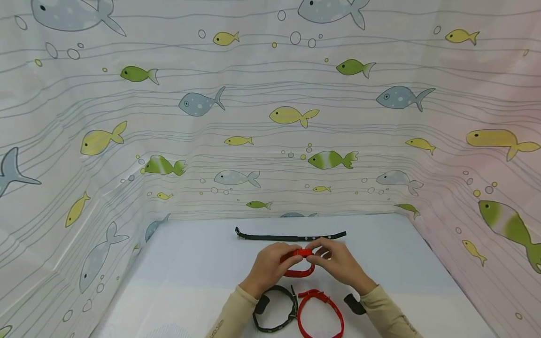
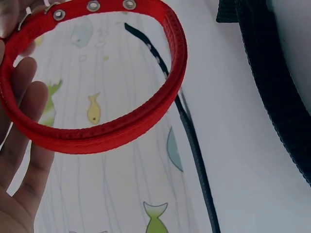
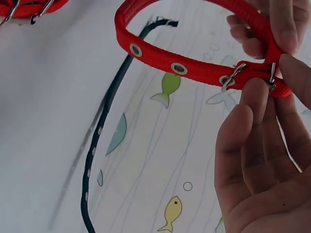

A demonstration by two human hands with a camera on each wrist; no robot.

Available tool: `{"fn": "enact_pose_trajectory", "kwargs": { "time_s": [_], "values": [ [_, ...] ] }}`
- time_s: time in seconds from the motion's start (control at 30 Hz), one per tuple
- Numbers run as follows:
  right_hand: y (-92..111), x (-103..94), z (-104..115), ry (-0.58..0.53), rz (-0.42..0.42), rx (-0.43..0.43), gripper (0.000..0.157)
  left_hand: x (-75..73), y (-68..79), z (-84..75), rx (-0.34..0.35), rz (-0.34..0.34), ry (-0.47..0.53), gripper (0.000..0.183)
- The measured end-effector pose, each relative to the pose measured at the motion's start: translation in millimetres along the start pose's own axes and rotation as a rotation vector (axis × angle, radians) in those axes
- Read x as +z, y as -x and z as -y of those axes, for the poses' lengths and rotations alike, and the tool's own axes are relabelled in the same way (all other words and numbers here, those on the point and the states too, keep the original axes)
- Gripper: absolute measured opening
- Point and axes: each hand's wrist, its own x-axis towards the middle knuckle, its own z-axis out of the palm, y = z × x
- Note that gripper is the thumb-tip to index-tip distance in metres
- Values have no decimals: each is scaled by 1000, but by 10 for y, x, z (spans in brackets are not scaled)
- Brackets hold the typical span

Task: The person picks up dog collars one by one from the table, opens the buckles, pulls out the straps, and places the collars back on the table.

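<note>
A red collar point(image 1: 299, 273) with metal eyelets is buckled into a loop and held up between both hands. My left hand point(image 1: 270, 266) pinches one side of its buckled part. From the other side, my right hand point(image 1: 338, 265) pinches the strap by the silver buckle point(image 3: 272, 80). In the right wrist view the strap end passes through the metal hardware, partly covered by fingers. The left wrist view shows the lower curve of the red collar point(image 2: 102, 141) hanging free in front of the left fingers point(image 2: 31, 99).
Beyond the hands, a black collar point(image 1: 274, 237) lies stretched out straight on the white table point(image 1: 186, 263). Nearer the body lie a looped black collar point(image 1: 270, 329) and a second looped red collar point(image 1: 299, 319), side by side. A fish-patterned sheet point(image 1: 270, 159) surrounds the table.
</note>
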Motion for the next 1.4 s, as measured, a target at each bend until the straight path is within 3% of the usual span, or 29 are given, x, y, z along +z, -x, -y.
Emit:
{"fn": "enact_pose_trajectory", "kwargs": {
  "time_s": [0.07,0.3,0.6,0.83,0.9,1.17,1.4],
  "values": [
    [2,5,8,26,-8,-22,23,-3,-3,0,19,-14,-5,28],
    [18,6,78,364,-40,-145,24,17,-8,-5,69,-15,-68,28],
    [21,-38,-4,138,-7,-179,21,12,27,6,45,-30,-25,30],
    [36,-34,70,367,-25,-210,24,24,13,-10,148,-49,-79,29],
    [28,-42,84,364,-22,-219,25,23,6,-20,168,-60,-93,29],
    [1,-45,17,137,-44,-236,22,14,12,-14,126,-76,-73,30],
    [-3,-35,-7,41,-81,-226,22,-3,53,37,88,-116,-26,30]
  ]
}}
